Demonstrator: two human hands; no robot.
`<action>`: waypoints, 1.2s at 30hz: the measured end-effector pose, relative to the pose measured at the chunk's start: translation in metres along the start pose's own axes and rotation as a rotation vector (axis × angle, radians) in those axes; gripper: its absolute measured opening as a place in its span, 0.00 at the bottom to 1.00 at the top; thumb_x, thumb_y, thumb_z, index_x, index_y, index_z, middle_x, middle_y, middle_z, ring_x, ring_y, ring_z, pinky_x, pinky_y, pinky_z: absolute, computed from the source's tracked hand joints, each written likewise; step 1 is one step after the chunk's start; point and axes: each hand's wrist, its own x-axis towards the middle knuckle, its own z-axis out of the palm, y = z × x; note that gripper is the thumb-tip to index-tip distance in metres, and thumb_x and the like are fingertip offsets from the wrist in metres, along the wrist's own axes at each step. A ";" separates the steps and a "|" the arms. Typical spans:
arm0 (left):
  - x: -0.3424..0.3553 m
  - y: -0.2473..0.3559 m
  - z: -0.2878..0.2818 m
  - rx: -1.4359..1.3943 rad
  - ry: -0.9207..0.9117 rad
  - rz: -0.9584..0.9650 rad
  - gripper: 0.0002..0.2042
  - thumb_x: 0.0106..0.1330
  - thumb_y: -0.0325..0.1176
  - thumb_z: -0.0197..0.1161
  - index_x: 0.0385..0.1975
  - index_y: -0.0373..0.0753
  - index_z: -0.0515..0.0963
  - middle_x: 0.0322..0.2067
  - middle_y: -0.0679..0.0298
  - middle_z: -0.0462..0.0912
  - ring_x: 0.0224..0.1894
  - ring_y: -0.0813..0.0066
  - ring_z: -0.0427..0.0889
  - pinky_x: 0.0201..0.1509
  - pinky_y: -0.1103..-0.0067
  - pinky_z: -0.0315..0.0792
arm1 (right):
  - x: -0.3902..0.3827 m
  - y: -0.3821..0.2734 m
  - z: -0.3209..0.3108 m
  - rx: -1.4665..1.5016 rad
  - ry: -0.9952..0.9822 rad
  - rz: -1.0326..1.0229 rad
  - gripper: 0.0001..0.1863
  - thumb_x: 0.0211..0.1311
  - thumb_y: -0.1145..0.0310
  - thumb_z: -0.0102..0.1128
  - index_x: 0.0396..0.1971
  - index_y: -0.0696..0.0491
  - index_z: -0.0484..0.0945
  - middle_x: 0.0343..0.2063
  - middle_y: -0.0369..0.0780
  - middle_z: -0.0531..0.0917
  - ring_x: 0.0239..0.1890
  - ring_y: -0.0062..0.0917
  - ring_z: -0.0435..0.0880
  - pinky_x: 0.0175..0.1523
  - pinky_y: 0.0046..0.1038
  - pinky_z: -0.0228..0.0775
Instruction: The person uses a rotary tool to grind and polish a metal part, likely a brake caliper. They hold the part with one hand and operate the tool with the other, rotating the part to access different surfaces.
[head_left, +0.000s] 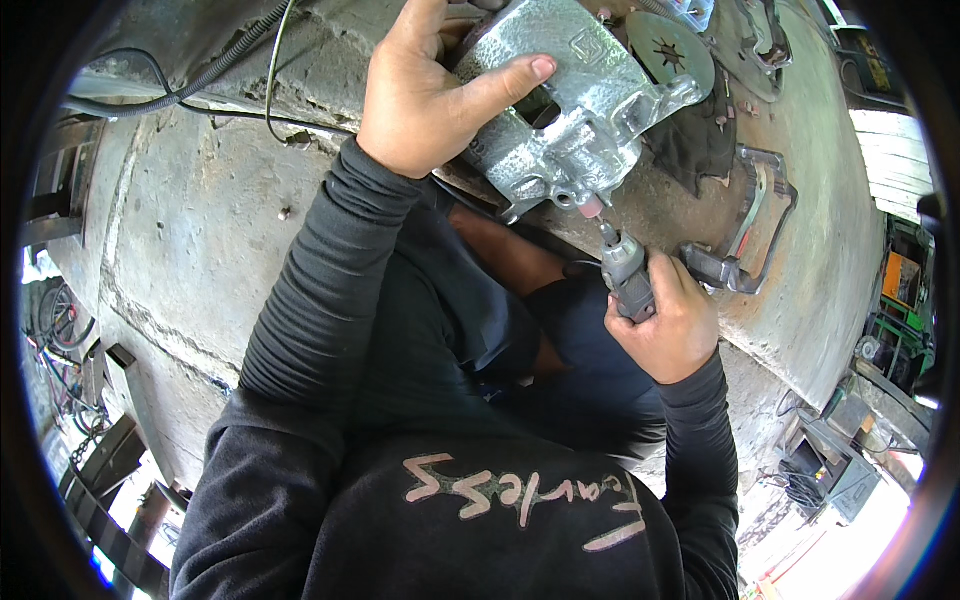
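Note:
My left hand (pixel 430 115) grips a silver cast metal part (pixel 585 75) with a rectangular opening, its thumb lying over the upper face and the other fingers toward the top edge. My right hand (pixel 670 325), lower right, is closed around a grey rotary tool (pixel 630 275). The tool points up toward the casting, and its small pink grinding bit (pixel 589 208) is at the bosses on the casting's lower end; I cannot tell whether it touches. A dark cloth (pixel 690 150) and a round metal disc (pixel 680 50) lie just right of the casting.
A metal-framed hand tool (pixel 760 250) lies right of my right hand on the concrete surface (pixel 820 230). Black hoses and cables (pixel 180 95) run across the upper left. A bicycle (pixel 60 325) and steel scrap (pixel 115 390) are at the left rim; machinery (pixel 880 330) is at the right.

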 end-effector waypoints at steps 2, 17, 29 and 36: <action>0.001 -0.001 0.001 0.013 0.012 0.031 0.26 0.55 0.25 0.72 0.50 0.35 0.64 0.35 0.59 0.81 0.38 0.76 0.82 0.41 0.80 0.75 | 0.000 0.000 0.001 0.001 0.003 0.003 0.25 0.40 0.66 0.72 0.40 0.56 0.73 0.28 0.45 0.78 0.28 0.44 0.81 0.32 0.40 0.75; 0.001 0.000 0.001 -0.015 -0.001 0.041 0.25 0.56 0.24 0.71 0.50 0.35 0.64 0.36 0.59 0.81 0.39 0.77 0.82 0.42 0.80 0.75 | -0.001 -0.003 0.007 0.066 0.019 0.014 0.26 0.41 0.67 0.72 0.43 0.57 0.73 0.29 0.46 0.78 0.28 0.45 0.81 0.31 0.40 0.74; 0.001 0.000 0.000 -0.037 -0.018 0.029 0.24 0.56 0.25 0.71 0.49 0.35 0.65 0.36 0.59 0.81 0.38 0.77 0.82 0.42 0.81 0.75 | -0.004 -0.010 -0.002 0.057 -0.037 0.076 0.24 0.42 0.66 0.72 0.40 0.55 0.73 0.28 0.46 0.78 0.28 0.45 0.81 0.32 0.40 0.74; -0.001 0.003 0.002 0.068 0.013 0.036 0.25 0.55 0.25 0.72 0.49 0.35 0.65 0.36 0.59 0.80 0.37 0.77 0.80 0.41 0.81 0.74 | -0.007 -0.014 -0.016 0.235 -0.253 0.218 0.24 0.46 0.64 0.72 0.40 0.57 0.71 0.30 0.47 0.81 0.31 0.46 0.82 0.34 0.41 0.74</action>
